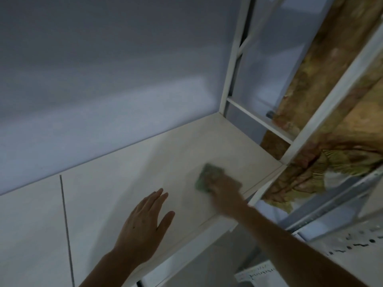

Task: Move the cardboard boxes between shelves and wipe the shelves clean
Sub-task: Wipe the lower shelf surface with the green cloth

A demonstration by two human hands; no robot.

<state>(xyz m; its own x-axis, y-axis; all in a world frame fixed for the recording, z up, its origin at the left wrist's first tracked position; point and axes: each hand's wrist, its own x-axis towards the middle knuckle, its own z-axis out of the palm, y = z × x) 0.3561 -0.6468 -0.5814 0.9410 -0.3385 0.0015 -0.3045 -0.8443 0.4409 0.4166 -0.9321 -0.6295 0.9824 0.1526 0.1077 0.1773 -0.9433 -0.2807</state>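
Pale shelf point(128, 183), white-framed, against a grey wall point(103, 69): left hand point(143, 226) flat on its near part with fingers straight, right hand point(223, 189) blurred, pressing a green cloth point(204, 179) onto its right end; patterned curtain point(310, 100) far right

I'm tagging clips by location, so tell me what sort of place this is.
Probably a storeroom or utility corner indoors. A pale shelf board sits in a white metal rack frame against a plain wall, with a patterned curtain behind. The right hand presses a green cloth on the board.
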